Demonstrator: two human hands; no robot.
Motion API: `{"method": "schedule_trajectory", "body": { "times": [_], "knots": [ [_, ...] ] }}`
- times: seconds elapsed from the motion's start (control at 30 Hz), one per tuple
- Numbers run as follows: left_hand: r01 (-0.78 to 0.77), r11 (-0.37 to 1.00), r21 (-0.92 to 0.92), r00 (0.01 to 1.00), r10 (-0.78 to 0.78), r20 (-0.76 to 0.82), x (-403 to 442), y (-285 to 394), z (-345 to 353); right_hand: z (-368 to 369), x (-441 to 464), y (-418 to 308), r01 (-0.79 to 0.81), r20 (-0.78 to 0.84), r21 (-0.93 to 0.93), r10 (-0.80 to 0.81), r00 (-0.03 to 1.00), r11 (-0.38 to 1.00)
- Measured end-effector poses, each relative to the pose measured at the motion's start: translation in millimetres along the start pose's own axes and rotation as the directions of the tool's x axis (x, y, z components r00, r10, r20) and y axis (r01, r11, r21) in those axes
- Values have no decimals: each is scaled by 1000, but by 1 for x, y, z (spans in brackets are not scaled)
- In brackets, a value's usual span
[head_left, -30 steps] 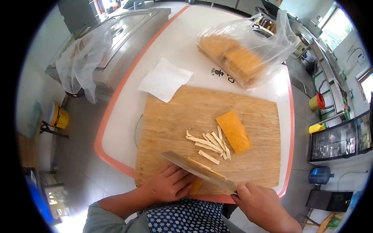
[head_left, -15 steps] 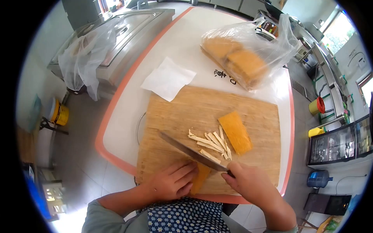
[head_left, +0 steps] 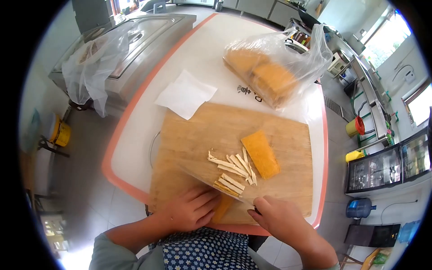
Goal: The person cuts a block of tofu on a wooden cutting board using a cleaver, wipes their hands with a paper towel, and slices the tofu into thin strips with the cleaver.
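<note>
My right hand (head_left: 274, 213) is wrapped round the handle of a knife (head_left: 211, 183), its blade blurred and slanting up to the left. Beside the blade, my left hand (head_left: 194, 208) presses on an orange-brown slab (head_left: 221, 210), partly hidden under the fingers. Pale cut strips (head_left: 232, 165) lie just beyond the blade on the wooden cutting board (head_left: 279, 121). A second whole orange-brown slab (head_left: 261, 154) rests right of the strips.
A clear plastic bag (head_left: 274, 72) with several orange-brown blocks stands at the far side of the white table (head_left: 119, 155). A white sheet (head_left: 186, 93) overlaps the board's far left corner. Another plastic bag (head_left: 92, 67) hangs over a steel counter (head_left: 155, 33).
The blade has come down beside the slab, and more cut strips lie next to it. The whole view has shifted slightly, while my left hand stays on the slab.
</note>
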State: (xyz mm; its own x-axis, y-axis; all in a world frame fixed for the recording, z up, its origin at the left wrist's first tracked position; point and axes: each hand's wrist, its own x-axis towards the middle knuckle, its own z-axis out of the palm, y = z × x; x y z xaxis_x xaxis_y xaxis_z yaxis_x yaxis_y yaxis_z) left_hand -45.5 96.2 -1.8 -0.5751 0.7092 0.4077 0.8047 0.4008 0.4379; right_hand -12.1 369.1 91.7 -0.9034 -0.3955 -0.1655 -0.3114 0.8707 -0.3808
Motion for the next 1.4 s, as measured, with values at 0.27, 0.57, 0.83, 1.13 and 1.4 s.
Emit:
{"method": "schedule_trajectory", "body": {
  "times": [0.27,0.57,0.83,1.13,1.4],
  "knots": [
    [-5,999,-32,1000,5,-14,-4,-4,5,-19,-38,7,-199,108,-140,214,971,970],
    [-37,999,22,999,37,7,-3,-3,-2,-34,-32,-7,-262,8,48,262,965,964],
    [-37,999,31,999,36,14,-5,-2,0,-22,-31,-18,-89,8,-32,89,996,996],
    [-29,999,26,999,29,28,-2,-1,-2,-17,-37,-14,-96,2,20,96,995,995],
    [-13,1000,6,1000,12,24,-1,-1,-2,-32,-23,-13,-116,151,-68,125,981,991]
  ]
}}
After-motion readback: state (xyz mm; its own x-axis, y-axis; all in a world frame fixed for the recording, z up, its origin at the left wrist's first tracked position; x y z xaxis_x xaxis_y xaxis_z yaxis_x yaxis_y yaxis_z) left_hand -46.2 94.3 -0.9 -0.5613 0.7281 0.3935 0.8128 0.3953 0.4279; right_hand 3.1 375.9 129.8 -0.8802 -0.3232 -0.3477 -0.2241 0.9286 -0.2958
